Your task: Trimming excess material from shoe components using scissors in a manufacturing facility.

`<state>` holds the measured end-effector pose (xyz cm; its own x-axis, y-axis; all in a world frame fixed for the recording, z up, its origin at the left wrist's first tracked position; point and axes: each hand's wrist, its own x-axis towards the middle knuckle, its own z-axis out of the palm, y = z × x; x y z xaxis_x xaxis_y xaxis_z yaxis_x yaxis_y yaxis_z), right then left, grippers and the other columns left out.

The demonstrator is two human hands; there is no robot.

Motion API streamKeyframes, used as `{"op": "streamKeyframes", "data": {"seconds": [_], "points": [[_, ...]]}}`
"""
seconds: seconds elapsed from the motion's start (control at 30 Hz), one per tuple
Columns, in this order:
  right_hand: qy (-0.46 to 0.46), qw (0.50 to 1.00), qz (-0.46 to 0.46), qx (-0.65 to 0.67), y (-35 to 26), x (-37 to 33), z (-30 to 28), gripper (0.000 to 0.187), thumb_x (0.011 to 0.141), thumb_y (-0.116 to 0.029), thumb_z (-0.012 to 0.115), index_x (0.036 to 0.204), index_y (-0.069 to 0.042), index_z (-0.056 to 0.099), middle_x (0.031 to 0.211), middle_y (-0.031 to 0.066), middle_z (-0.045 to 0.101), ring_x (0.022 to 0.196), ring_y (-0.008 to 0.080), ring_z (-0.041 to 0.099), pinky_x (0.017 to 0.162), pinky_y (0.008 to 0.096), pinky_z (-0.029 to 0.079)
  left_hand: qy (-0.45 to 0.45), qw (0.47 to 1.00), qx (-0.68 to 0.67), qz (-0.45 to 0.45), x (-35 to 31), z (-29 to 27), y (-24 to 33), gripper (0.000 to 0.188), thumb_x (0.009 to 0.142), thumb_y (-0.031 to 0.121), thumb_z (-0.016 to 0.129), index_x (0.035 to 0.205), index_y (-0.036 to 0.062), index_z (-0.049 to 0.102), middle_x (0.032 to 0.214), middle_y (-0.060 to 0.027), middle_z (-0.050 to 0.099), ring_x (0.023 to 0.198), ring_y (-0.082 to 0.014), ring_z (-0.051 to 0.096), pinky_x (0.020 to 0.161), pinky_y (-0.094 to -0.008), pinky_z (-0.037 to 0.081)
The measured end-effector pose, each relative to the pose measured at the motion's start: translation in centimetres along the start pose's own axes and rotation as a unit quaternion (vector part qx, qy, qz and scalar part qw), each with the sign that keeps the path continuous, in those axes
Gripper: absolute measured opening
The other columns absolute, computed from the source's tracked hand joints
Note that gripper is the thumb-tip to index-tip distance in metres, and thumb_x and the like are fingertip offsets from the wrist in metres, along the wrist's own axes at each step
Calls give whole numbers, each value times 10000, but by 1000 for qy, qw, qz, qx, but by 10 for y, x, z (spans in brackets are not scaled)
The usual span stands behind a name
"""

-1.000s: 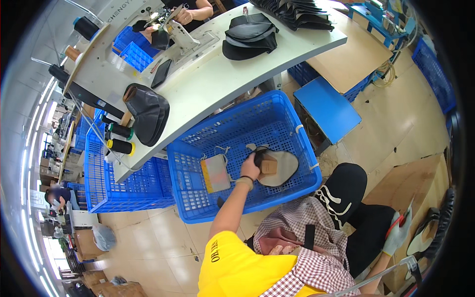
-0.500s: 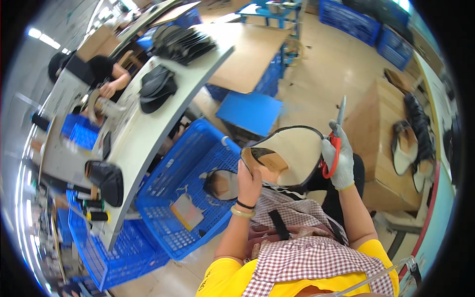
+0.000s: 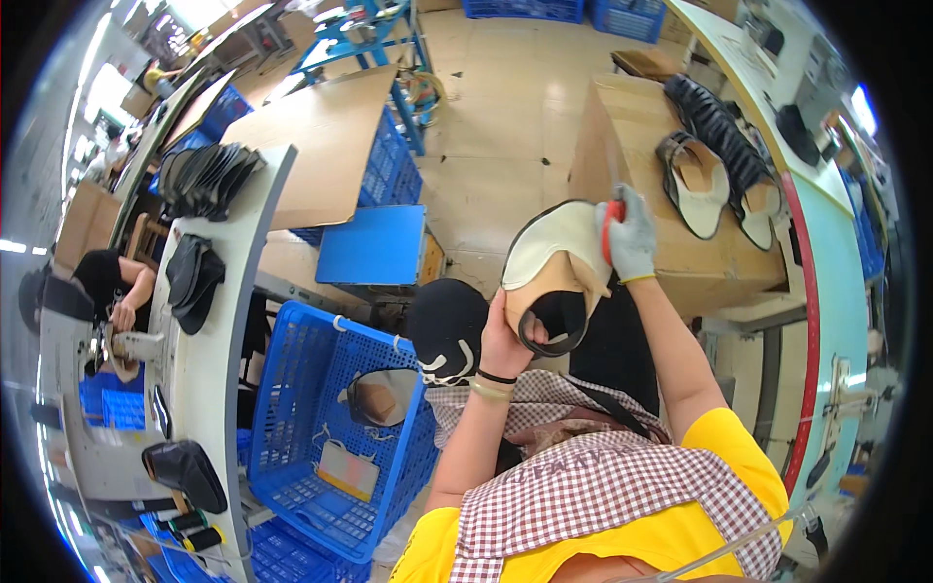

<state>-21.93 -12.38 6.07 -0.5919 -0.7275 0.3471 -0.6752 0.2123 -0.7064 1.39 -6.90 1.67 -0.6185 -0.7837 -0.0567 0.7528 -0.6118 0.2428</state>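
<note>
My bare left hand [image 3: 507, 342] grips a shoe upper [image 3: 552, 238] by its lower left edge. The upper is cream toward the far end and tan near its dark-rimmed opening, and it hangs above my lap. In a grey-white glove, my right hand [image 3: 634, 241] is closed on scissors [image 3: 612, 225] with red handles, beside the upper's right edge. Their blades are smeared and hard to make out, and I cannot tell whether the hand touches the upper. Another shoe upper [image 3: 382, 398] lies in the blue plastic basket [image 3: 277, 389] to my left, with a pale card [image 3: 348, 470].
A long white table [image 3: 209, 369] at left bears dark shoe pieces [image 3: 209, 180] and thread spools [image 3: 202, 539]. A co-worker's arm [image 3: 136, 287] is beyond it. Ahead stands a blue stool [image 3: 369, 243]. On the right, a cardboard box [image 3: 622, 126] carries stacked uppers [image 3: 695, 180].
The view has swung to the right. The shoe upper has been turned so its dark-rimmed opening faces me, and the scissors' blades no longer show plainly above my right hand.
</note>
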Motion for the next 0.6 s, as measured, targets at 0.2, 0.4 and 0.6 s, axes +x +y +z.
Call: {"op": "streamKeyframes", "data": {"seconds": [0.2,0.4,0.6], "points": [[-172,976,64,-121,34,8,6,364,885,-390,510,1191,-193,533,1056,218,625,989,421,587,825,501,463,216,696,651,212,-13,-23,-19,219,828,66,625,1017,-17,554,911,-95,584,667,-153,550,605,-290,458],[-217,964,63,-137,11,9,13,370,880,-404,517,1165,-170,543,1071,224,620,989,420,585,832,484,467,59,597,792,113,-23,-9,-60,283,837,164,654,1005,-46,567,990,-149,581,793,-326,609,704,-328,494],[-45,998,15,29,73,-6,14,534,820,-367,642,1246,-73,512,975,164,627,882,306,605,781,390,475,94,749,654,55,-20,-10,-48,219,867,132,639,916,-68,565,876,-116,580,686,-210,626,624,-293,509]]}}
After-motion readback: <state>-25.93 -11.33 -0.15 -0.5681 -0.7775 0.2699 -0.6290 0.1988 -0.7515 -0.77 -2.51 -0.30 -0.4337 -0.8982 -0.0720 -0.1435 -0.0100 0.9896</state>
